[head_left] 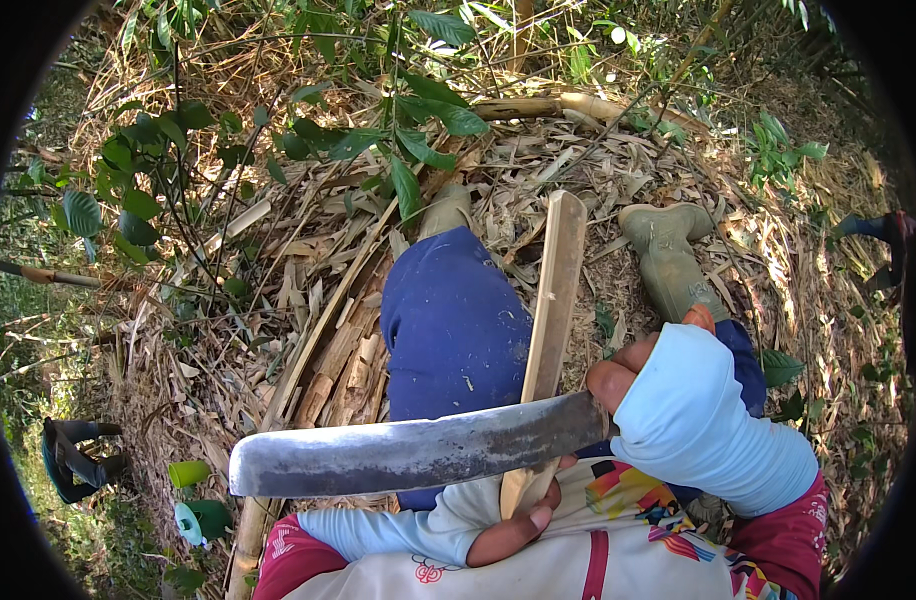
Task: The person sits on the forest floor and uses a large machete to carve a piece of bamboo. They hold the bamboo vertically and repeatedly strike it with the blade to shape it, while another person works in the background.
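Observation:
My right hand (628, 375), in a pale blue sleeve that reaches over the palm, is closed around the grip end of a machete (418, 445). The grip itself is hidden in the hand. Its broad, dark-stained blade lies level and points left, crossing in front of a split bamboo strip (556, 290). My left hand (513, 532) is closed on the strip's lower end, close to my body. The strip stands nearly upright, leaning slightly right at the top. Whether the blade touches it, I cannot tell.
My blue-trousered knee (453, 320) is bent, with rubber boots (668, 250) on dry bamboo litter. Long bamboo pieces (333, 330) lie to the left. Leafy stems (408, 130) hang ahead. Green containers (188, 473) and another person (73, 460) are at far left; a second person (888, 240) is at far right.

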Demonstrator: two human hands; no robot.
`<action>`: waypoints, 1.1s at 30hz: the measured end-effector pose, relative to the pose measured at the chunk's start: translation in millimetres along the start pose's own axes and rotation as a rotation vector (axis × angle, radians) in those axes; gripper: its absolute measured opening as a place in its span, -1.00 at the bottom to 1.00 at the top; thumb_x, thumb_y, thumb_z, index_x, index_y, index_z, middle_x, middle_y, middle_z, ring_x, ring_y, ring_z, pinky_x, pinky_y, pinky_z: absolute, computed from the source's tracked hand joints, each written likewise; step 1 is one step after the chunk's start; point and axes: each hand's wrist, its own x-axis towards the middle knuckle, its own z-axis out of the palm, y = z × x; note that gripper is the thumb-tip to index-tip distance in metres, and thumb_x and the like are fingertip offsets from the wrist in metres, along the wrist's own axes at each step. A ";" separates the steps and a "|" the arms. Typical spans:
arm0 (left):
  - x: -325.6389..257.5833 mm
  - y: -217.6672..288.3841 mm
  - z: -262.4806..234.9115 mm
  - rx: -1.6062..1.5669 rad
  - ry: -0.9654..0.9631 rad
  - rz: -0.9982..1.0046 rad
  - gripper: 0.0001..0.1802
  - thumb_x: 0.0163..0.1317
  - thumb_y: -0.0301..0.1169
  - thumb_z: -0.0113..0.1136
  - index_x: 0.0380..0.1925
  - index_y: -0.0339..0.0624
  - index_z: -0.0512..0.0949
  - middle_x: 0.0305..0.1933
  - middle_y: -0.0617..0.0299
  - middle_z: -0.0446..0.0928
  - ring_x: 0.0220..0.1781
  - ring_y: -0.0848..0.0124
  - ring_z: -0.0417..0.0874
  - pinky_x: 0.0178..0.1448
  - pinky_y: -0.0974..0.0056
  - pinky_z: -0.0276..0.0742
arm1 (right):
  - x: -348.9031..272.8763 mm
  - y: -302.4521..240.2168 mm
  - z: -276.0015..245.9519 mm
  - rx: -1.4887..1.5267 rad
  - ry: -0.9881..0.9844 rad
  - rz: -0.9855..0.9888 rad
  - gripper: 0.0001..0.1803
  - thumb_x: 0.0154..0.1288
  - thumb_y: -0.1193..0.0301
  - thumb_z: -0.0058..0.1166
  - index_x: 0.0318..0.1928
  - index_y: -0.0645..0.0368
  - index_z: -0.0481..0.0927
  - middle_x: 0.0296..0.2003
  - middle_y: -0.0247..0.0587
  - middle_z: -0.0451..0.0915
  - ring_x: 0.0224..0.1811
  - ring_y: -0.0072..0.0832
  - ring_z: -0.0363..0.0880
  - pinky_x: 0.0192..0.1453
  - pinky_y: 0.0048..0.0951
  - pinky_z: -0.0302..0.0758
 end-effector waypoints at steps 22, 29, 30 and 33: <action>0.8 2.4 2.0 -0.088 0.019 0.000 -0.44 0.24 -0.44 0.12 0.22 -0.31 0.22 -0.31 0.27 0.43 -0.27 0.51 0.45 -0.09 0.38 0.38 | 14.1 9.0 -6.0 -0.098 0.081 0.025 -0.83 0.08 0.23 0.06 -0.35 0.01 0.56 -0.64 -0.37 0.48 -0.58 -0.32 0.55 -0.43 -0.04 0.31; 2.7 1.1 1.5 -0.073 -0.010 0.025 -0.47 0.28 -0.46 0.10 0.23 -0.24 0.19 -0.32 0.25 0.41 -0.34 0.51 0.45 -0.21 0.39 0.41 | 18.8 13.9 -9.9 -0.086 0.156 0.096 -0.80 -0.03 0.30 0.14 -0.34 0.03 0.55 -0.61 -0.27 0.50 -0.51 -0.24 0.58 -0.36 -0.04 0.35; 2.5 2.3 1.5 -0.069 -0.009 0.024 -0.46 0.29 -0.46 0.10 0.23 -0.24 0.19 -0.32 0.25 0.41 -0.34 0.51 0.45 -0.21 0.39 0.41 | 20.4 13.5 -13.9 -0.070 0.168 0.105 -0.79 -0.06 0.31 0.16 -0.34 0.04 0.55 -0.60 -0.25 0.50 -0.50 -0.22 0.58 -0.34 -0.04 0.35; 1.4 4.7 2.0 -0.084 0.006 0.011 -0.46 0.28 -0.44 0.11 0.23 -0.30 0.20 -0.31 0.28 0.42 -0.27 0.52 0.46 -0.09 0.38 0.39 | 23.3 15.9 -17.1 -0.073 0.160 0.142 -0.75 -0.12 0.35 0.19 -0.32 0.05 0.55 -0.58 -0.23 0.53 -0.45 -0.17 0.59 -0.30 -0.05 0.37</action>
